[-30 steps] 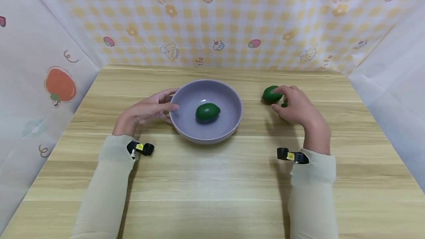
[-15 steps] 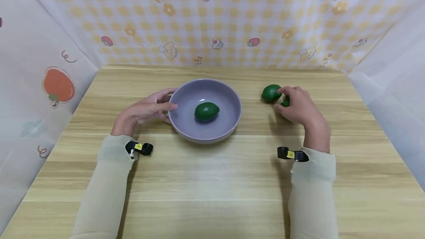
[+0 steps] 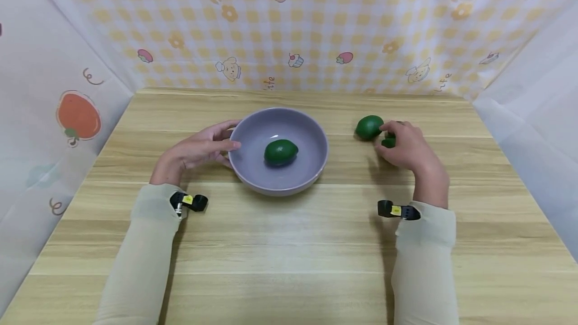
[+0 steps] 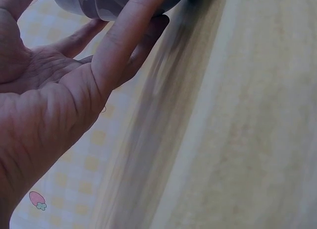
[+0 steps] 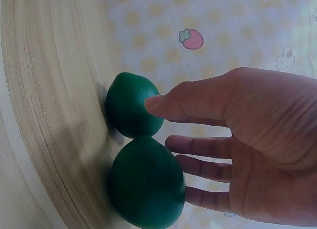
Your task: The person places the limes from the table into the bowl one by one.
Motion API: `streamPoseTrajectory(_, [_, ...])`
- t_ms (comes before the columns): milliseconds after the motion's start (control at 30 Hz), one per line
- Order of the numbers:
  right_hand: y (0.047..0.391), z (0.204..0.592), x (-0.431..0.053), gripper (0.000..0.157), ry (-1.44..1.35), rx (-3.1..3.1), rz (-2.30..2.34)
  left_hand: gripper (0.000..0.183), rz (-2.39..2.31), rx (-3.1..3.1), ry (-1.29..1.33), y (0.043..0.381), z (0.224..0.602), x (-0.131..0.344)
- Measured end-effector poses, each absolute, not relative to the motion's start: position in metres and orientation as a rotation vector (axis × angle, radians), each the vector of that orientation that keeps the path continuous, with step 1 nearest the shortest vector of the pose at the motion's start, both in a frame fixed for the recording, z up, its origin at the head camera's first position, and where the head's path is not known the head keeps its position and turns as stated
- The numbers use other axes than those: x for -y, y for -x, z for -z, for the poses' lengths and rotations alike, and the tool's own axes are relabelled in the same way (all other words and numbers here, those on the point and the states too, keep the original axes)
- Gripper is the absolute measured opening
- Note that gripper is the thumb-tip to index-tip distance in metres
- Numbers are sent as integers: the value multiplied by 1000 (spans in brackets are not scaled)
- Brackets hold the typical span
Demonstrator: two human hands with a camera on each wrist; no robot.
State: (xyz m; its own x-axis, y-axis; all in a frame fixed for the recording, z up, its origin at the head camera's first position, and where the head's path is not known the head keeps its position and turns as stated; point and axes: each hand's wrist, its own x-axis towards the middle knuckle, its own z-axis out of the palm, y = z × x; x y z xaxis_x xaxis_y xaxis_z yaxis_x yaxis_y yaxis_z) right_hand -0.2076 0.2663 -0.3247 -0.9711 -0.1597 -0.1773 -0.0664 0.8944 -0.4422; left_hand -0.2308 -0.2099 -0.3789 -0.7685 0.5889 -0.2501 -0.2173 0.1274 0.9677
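some left fingers [image 3: 224, 145] spread against bowl [image 3: 304, 162]

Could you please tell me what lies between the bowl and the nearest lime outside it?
Only bare table lies between the bowl and that lime in the head view.

The bowl [image 3: 307, 137] looks glossy, the limes [image 3: 281, 152] faintly shiny, the tabletop [image 3: 280, 250] wooden, the backdrop [image 3: 271, 34] matt cloth.

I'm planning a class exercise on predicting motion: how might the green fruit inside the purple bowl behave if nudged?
The green fruit would probably roll unevenly, as its body is rounded but tapers at one end. Its smooth, faintly shiny skin may make it slippery. The raised wall of the purple bowl would likely keep it inside.
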Motion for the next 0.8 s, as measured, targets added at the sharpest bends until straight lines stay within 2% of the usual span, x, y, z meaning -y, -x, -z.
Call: streamPoseTrajectory(800, [204, 325, -283, 68, 101, -2778, 608, 77, -1699, -1816, -364, 230, 379, 210])
